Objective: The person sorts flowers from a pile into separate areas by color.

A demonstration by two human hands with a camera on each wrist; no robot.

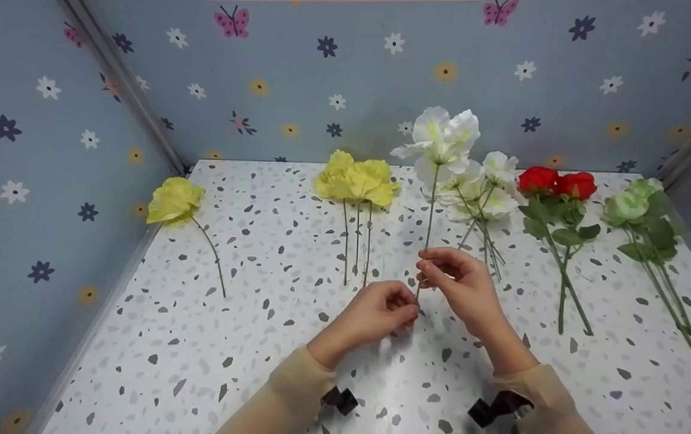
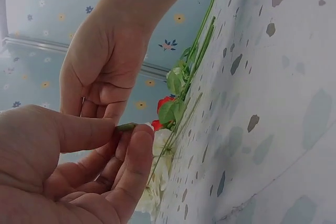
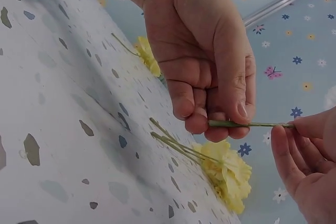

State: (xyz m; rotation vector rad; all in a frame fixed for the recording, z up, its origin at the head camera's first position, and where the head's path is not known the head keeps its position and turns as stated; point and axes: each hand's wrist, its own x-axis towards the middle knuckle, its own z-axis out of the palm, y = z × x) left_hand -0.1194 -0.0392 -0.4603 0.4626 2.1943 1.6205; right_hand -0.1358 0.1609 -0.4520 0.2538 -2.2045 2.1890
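A white artificial flower (image 1: 442,138) stands upright in the head view, raised above the table on its thin green stem. Near the bottom end of that stem (image 3: 226,124), my left hand (image 1: 381,313) pinches it between thumb and fingers. Higher up, my right hand (image 1: 463,286) pinches the same stem with thumb and fingertips. The cut stem end (image 2: 126,127) pokes out of the left hand's pinch in the left wrist view. Behind the raised bloom, several more white flowers (image 1: 484,193) lie with crossed stems, partly hidden by it and by my right hand.
Yellow flowers (image 1: 357,181) lie in a group left of the hands, and a single yellow flower (image 1: 175,202) lies farther left. Two red roses (image 1: 556,182) and pale green flowers (image 1: 629,205) lie on the right. Patterned panels (image 1: 333,72) enclose the speckled table (image 1: 261,361).
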